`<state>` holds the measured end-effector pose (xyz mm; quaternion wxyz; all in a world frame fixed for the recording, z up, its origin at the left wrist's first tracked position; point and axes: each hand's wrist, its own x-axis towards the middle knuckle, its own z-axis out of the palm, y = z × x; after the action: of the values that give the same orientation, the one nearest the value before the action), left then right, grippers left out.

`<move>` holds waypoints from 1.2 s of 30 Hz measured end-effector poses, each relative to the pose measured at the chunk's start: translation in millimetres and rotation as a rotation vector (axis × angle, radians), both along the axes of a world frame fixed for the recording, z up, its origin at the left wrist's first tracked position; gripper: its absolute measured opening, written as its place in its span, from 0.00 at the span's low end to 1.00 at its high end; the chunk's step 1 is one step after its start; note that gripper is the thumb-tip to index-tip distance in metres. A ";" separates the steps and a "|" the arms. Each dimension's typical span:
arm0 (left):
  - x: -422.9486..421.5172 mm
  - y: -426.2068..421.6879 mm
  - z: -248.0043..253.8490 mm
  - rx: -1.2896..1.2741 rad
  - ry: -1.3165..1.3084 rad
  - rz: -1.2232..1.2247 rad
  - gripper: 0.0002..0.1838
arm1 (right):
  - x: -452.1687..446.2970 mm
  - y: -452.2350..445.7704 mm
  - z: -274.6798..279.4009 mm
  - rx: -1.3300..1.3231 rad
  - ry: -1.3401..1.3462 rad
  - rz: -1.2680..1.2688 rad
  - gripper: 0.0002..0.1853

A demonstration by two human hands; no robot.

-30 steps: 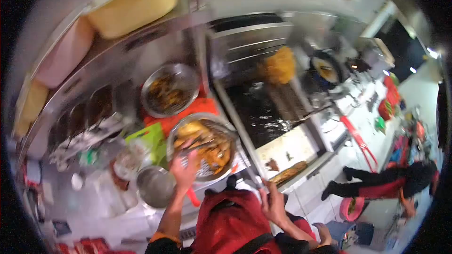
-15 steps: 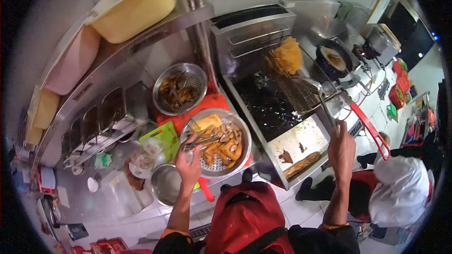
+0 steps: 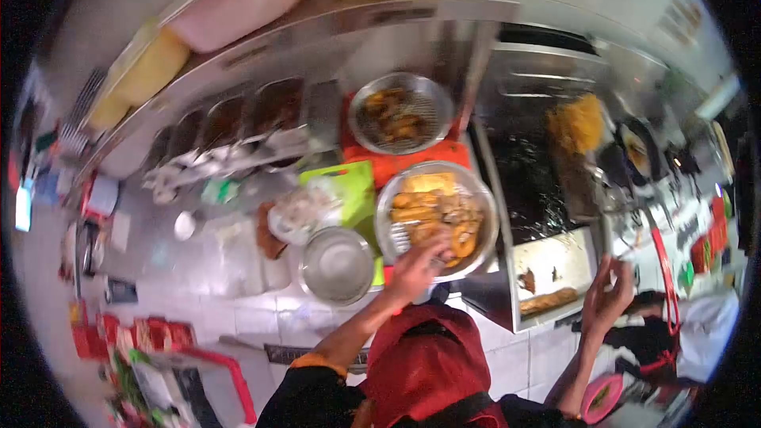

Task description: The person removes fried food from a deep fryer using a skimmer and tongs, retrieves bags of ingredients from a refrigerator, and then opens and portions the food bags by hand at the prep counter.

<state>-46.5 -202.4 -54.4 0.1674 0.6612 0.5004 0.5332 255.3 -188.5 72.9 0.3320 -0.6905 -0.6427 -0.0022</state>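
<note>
Food (image 3: 428, 183) sits in the steel bowl (image 3: 437, 167), right around and beyond our left hand (image 3: 418, 271), way nearer than our right hand (image 3: 609, 295), fingers curled on both, but we can't tell if they're gripping anything.

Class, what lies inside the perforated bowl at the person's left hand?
The perforated bowl holds golden pieces, a yellow slab and smaller brownish chunks. Bare perforated metal shows at lower left. The left hand covers part; whatever lies beneath the pieces is hidden.
</note>
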 end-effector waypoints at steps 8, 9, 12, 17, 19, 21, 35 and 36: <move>12.1 -32.8 0.9 0.141 0.232 -0.229 0.22 | -141.0 0.6 -82.0 -0.994 1.625 0.300 0.19; 3.5 -39.1 9.2 0.247 0.393 -0.173 0.21 | -143.2 7.6 -90.1 -0.997 1.493 0.334 0.17; -20.3 -74.0 11.4 0.170 0.239 -0.050 0.19 | -150.2 18.0 -98.4 -0.800 0.946 0.351 0.15; -100.2 -134.9 -1.6 -0.032 0.027 0.497 0.14 | -110.0 31.5 -163.4 -0.279 0.116 0.608 0.22; -137.7 -160.1 -24.1 -0.043 -0.177 0.839 0.12 | -112.7 31.4 -150.2 -0.057 0.078 0.557 0.25; -174.3 -181.8 -43.0 -0.087 -0.535 1.217 0.13 | -113.6 22.8 -129.8 -0.137 0.160 0.533 0.24; -328.6 -285.3 -172.7 0.034 -1.098 0.921 0.27 | -252.3 -50.5 -87.2 -0.620 0.738 0.882 0.21; -324.9 -293.8 -172.1 -0.011 -0.829 1.001 0.25 | -264.2 -54.7 -90.3 -0.607 0.665 0.920 0.20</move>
<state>-371.4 -496.1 -226.5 0.0815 0.0864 0.6446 0.7552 -8.9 -243.2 -17.4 0.2702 -0.3715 -0.7078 0.5366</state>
